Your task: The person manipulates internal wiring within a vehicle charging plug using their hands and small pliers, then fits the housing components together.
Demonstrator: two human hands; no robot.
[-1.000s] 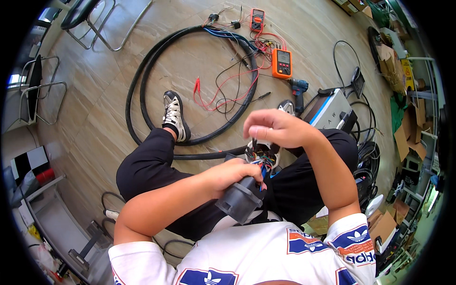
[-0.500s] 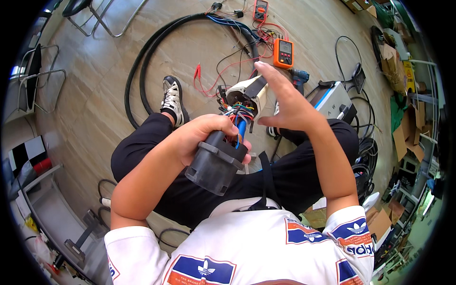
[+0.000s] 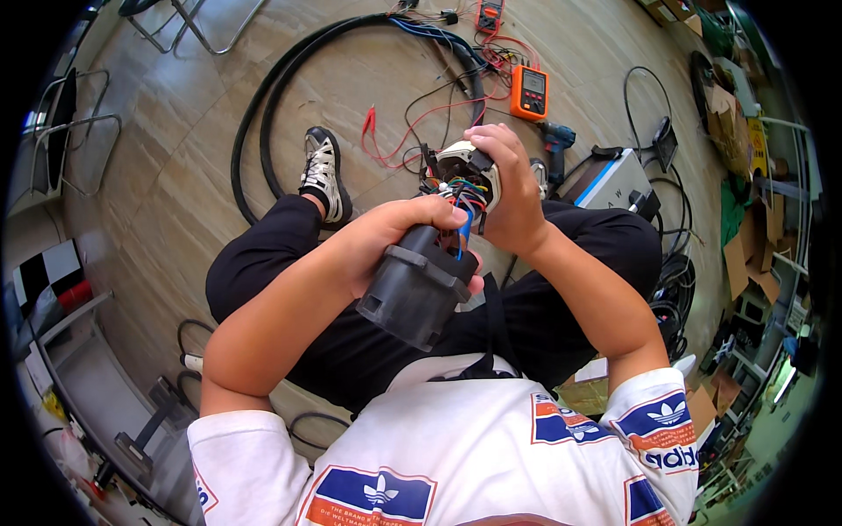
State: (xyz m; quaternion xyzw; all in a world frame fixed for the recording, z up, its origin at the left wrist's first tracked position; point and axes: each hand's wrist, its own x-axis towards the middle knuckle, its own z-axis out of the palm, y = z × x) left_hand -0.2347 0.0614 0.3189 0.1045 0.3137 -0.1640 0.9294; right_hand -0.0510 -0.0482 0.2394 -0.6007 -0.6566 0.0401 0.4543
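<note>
My left hand [image 3: 399,232] is closed round a black plastic connector block [image 3: 412,291], held tilted above my lap. Thick blue wires [image 3: 465,230] and a bundle of thin coloured wires [image 3: 456,188] run out of its far end into an open white-and-black connector housing [image 3: 463,158]. My right hand [image 3: 513,188] wraps round the right side of that housing, fingers over its far edge. The hand itself hides much of the housing's right side.
A thick black cable [image 3: 263,114] lies looped on the floor ahead. Near it are an orange meter [image 3: 530,92], a red meter [image 3: 488,16], red test leads [image 3: 369,121], a blue-black cordless drill [image 3: 558,145] and a grey-white case [image 3: 618,184]. Cardboard boxes [image 3: 754,254] stand at right.
My right hand has come down from beside the housing and closed on it. The housing has turned slightly, and the black connector block has shifted a little to the right.
</note>
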